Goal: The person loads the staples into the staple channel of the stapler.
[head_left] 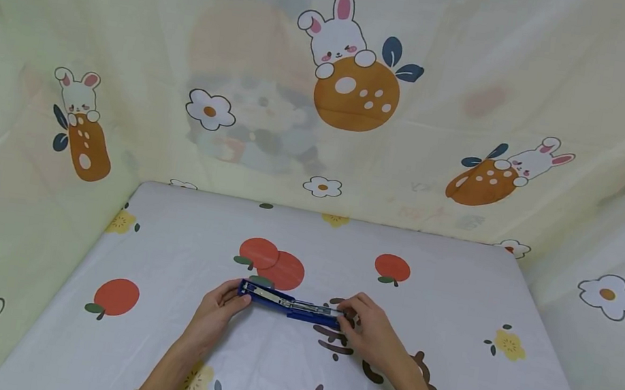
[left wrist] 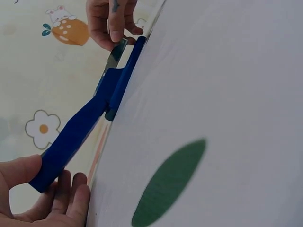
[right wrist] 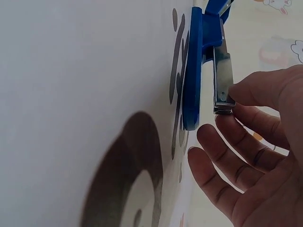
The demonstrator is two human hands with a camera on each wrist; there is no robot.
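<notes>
Blue stapler, opened out flat, lies lengthwise across the middle of the table on a white cloth printed with fruit and flowers. It spans the gap between both hands.

Left hand: grips the left end of the stapler. In the left wrist view the thumb lies on one side of the blue top arm and the fingers curl under it at the cloth.

Right hand: at the right end. In the right wrist view thumb and forefinger pinch the tip of the metal staple magazine, which stands lifted off the blue base. The remaining fingers are spread loose below, touching nothing.

Base rests against the cloth; magazine and base join at the hinge, further from the right hand.

Surround: pale curtain with rabbit and flower print on three sides.
</notes>
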